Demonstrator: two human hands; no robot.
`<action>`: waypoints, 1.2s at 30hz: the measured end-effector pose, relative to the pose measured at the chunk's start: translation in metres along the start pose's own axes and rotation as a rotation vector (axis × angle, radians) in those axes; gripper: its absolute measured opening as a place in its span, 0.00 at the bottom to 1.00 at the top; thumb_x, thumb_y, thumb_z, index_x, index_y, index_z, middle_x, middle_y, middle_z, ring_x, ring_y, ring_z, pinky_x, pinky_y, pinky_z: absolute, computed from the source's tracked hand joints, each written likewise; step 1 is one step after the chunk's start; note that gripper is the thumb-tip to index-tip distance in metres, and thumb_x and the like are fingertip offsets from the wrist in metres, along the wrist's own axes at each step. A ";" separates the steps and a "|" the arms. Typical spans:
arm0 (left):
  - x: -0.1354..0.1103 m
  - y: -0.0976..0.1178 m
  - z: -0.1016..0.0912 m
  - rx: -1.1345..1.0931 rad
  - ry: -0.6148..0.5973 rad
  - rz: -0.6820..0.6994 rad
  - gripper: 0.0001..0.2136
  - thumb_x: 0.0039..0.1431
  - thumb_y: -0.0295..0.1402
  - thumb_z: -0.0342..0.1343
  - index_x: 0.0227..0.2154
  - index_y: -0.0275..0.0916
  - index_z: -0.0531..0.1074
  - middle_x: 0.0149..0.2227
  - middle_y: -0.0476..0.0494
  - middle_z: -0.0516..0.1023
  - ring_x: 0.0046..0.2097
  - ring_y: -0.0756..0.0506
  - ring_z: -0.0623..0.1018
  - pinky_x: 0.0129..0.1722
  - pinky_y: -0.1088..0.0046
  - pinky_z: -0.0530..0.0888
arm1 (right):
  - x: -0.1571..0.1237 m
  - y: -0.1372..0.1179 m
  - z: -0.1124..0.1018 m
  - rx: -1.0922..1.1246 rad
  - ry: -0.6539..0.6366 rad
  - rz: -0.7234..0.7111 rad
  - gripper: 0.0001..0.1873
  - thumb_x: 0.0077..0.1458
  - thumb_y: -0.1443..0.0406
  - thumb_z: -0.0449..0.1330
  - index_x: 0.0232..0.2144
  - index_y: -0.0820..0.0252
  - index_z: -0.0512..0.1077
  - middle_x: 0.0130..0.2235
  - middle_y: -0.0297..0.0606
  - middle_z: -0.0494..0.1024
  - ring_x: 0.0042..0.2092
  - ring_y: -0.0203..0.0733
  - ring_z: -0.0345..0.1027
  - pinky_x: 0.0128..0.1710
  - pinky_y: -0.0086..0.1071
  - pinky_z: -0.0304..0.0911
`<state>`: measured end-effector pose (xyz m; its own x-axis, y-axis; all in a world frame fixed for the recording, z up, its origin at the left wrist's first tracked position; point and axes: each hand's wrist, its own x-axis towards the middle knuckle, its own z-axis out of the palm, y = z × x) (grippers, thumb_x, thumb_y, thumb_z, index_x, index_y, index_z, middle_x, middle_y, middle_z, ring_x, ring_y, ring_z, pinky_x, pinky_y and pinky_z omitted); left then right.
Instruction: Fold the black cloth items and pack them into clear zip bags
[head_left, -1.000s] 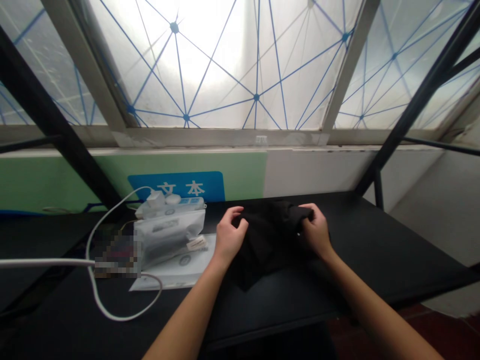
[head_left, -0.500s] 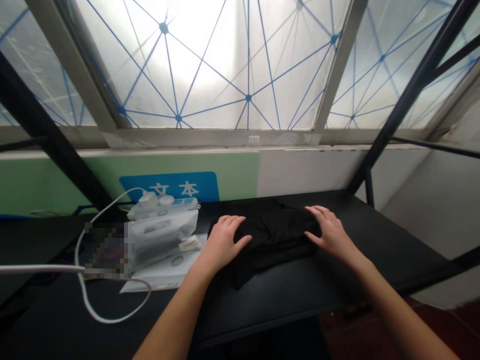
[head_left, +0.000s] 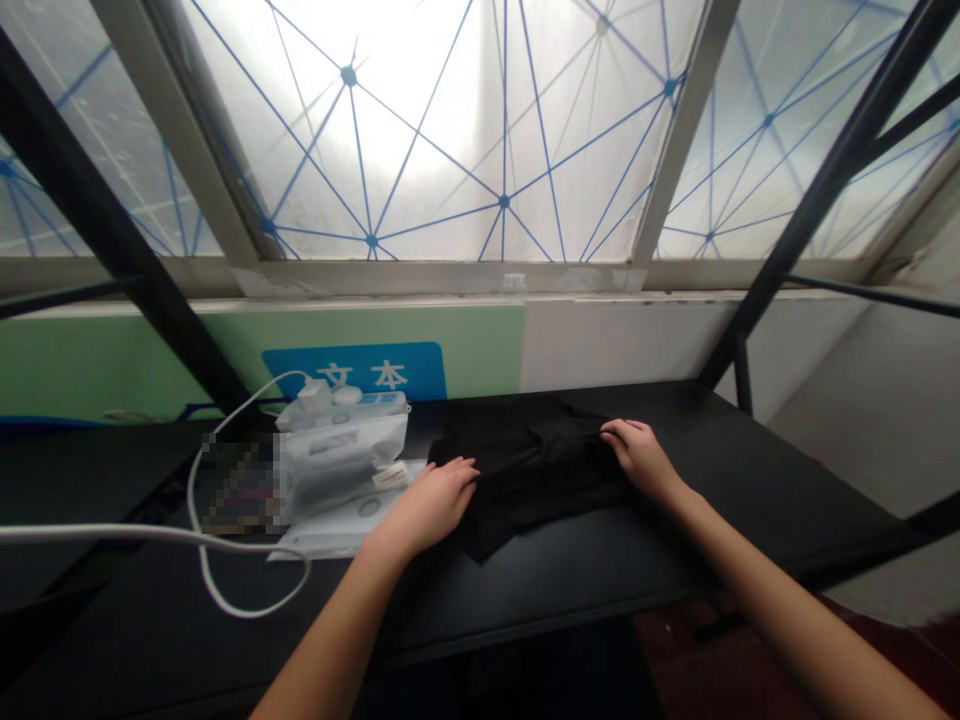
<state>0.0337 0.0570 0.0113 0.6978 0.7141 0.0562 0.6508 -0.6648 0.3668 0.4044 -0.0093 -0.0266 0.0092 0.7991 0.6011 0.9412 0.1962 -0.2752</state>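
Note:
A black cloth garment [head_left: 532, 470] lies partly folded and wrinkled on the black desk [head_left: 750, 480]; its exact kind is hard to make out against the dark surface. My left hand [head_left: 442, 497] is closed on its left side, fingers and thumb pressed together on the fabric. At the right side my right hand [head_left: 637, 452] pinches an edge of the cloth between thumb and fingers. A raised fold runs across the garment between the two hands.
Left of the cloth lie frosted plastic bags [head_left: 341, 465], with a white charger [head_left: 315, 395] behind them. A white cable [head_left: 196, 490] loops over the desk's left part. Black metal posts [head_left: 787, 220] rise at both sides before the window [head_left: 450, 130].
My hands have gone from spread fingers resting on the cloth to closed grips on its two sides. A fold between them now stands out. The view has shifted slightly left.

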 end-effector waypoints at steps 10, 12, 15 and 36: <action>-0.013 0.037 -0.089 -0.707 0.349 -0.111 0.17 0.58 0.48 0.58 0.39 0.39 0.78 0.36 0.45 0.84 0.39 0.40 0.82 0.36 0.70 0.76 | 0.047 -0.040 -0.087 0.081 0.268 0.057 0.16 0.66 0.53 0.55 0.39 0.56 0.76 0.38 0.41 0.82 0.40 0.48 0.76 0.43 0.38 0.68; 0.007 0.030 -0.107 -0.797 0.289 -0.150 0.19 0.53 0.49 0.61 0.40 0.38 0.78 0.36 0.43 0.84 0.38 0.40 0.82 0.34 0.70 0.76 | 0.072 -0.036 -0.101 0.120 0.165 0.071 0.17 0.65 0.52 0.56 0.39 0.56 0.76 0.38 0.40 0.82 0.41 0.48 0.76 0.43 0.37 0.68; 0.050 0.009 -0.118 -0.521 0.348 -0.259 0.20 0.56 0.47 0.56 0.44 0.38 0.78 0.38 0.41 0.84 0.40 0.39 0.82 0.37 0.67 0.78 | 0.109 -0.018 -0.093 0.145 -0.106 0.139 0.17 0.64 0.52 0.56 0.38 0.58 0.77 0.37 0.39 0.82 0.40 0.45 0.75 0.41 0.36 0.68; 0.043 0.021 0.021 0.215 0.030 -0.032 0.22 0.67 0.46 0.52 0.58 0.42 0.69 0.67 0.35 0.65 0.67 0.31 0.62 0.62 0.46 0.63 | 0.026 -0.015 0.048 0.010 -0.343 -0.062 0.28 0.67 0.50 0.53 0.64 0.53 0.64 0.67 0.49 0.65 0.70 0.55 0.55 0.65 0.58 0.53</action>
<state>0.0837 0.0693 0.0021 0.6685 0.7398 0.0770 0.7236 -0.6708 0.1624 0.3743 0.0357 -0.0434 -0.1632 0.9296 0.3305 0.9329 0.2544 -0.2548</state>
